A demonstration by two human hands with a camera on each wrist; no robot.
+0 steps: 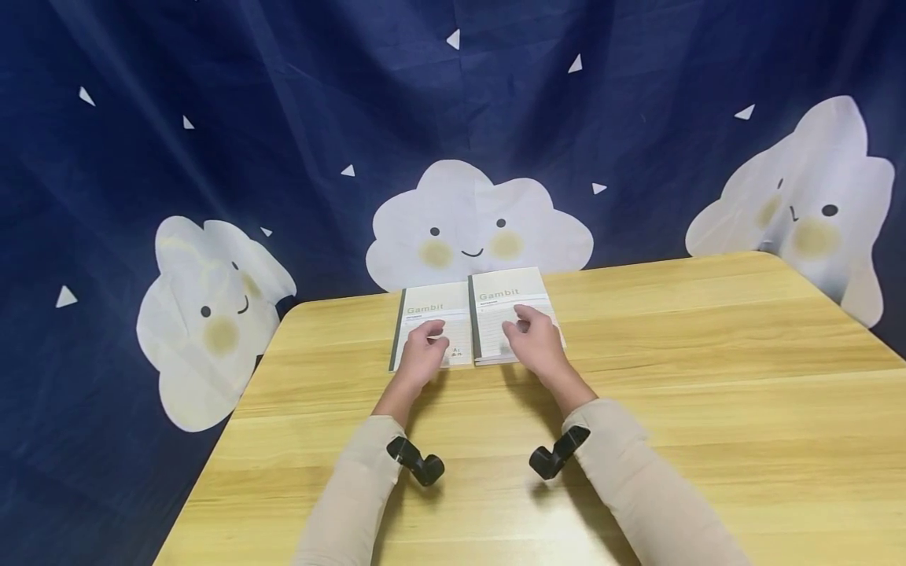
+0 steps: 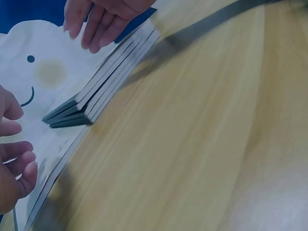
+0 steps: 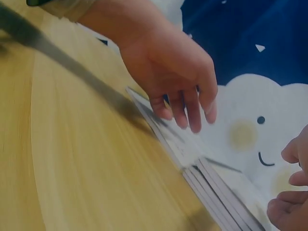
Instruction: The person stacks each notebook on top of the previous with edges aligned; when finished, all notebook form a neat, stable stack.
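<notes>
Two groups of white "Gambit" notebooks with dark spines lie side by side at the table's back. The left notebook (image 1: 437, 303) lies flat and looks thin. To its right, a notebook stack (image 1: 506, 281) stands higher, its page edges layered in the left wrist view. My left hand (image 1: 423, 352) hovers over the left notebook's lower part, fingers loosely bent and holding nothing. Over the stack is my right hand (image 1: 538, 342), also with nothing in it, thumb and fingers apart. In the right wrist view the left hand (image 3: 168, 67) hangs above the thin notebook.
The wooden table (image 1: 488, 472) extends toward me and to both sides. Behind it hangs a dark blue curtain (image 1: 297, 94) with smiling white clouds. A black camera mount is strapped on each sleeved wrist.
</notes>
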